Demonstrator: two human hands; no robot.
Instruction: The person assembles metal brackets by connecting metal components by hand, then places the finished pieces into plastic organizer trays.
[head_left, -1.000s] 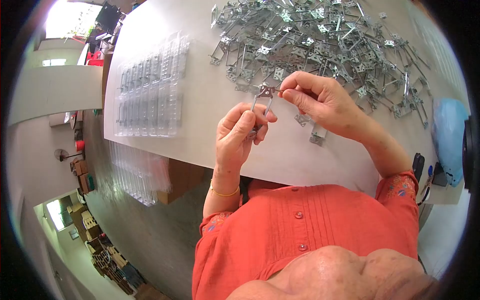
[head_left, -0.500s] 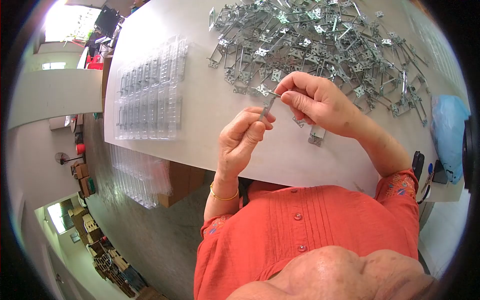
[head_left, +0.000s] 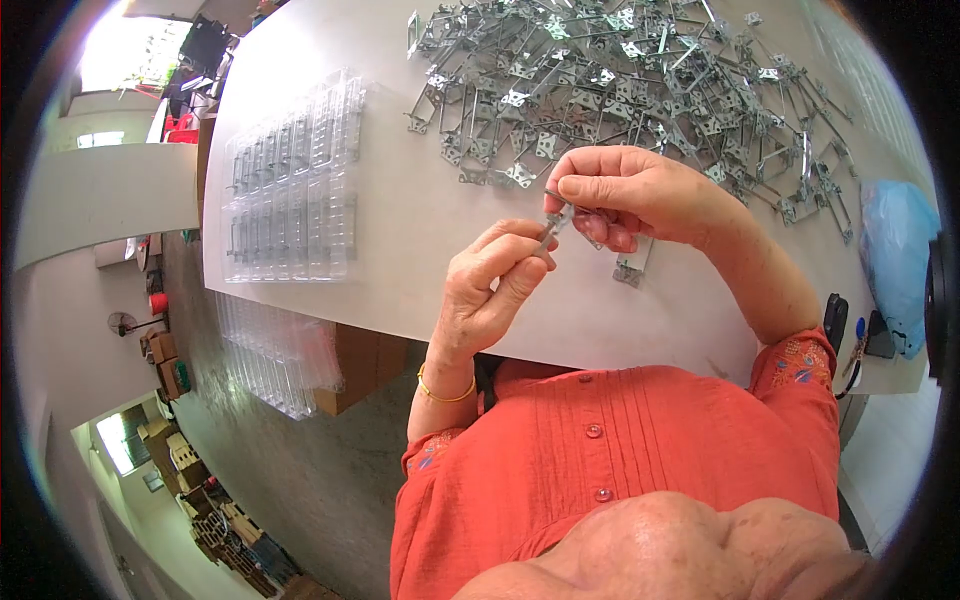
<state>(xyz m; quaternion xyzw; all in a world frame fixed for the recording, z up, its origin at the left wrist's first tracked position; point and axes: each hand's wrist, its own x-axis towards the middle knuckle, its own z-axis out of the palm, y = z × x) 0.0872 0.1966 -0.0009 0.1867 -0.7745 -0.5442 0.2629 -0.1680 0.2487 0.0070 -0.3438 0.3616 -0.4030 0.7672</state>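
Observation:
Between my two hands is a small metal bracket [head_left: 560, 219], held above the white table [head_left: 400, 240]. My left hand [head_left: 492, 283] pinches its lower end between thumb and fingers. The fingers of my right hand [head_left: 630, 193] are closed at the bracket's upper end, around a thin piece that is mostly hidden. Beyond my hands spreads a large heap of similar metal brackets [head_left: 600, 85]. Another bracket [head_left: 630, 264] lies on the table just below my right hand.
Clear plastic trays [head_left: 292, 190] holding metal parts lie at the table's left. More clear trays [head_left: 275, 355] rest beside a cardboard box [head_left: 365, 368] below the table edge. At the right are a blue plastic bag [head_left: 895, 260] and a black case [head_left: 835, 320].
The bracket has been turned, and its flat plate no longer faces the camera. My left hand has tilted and moved slightly right; my right fingers have shifted around the bracket's upper end.

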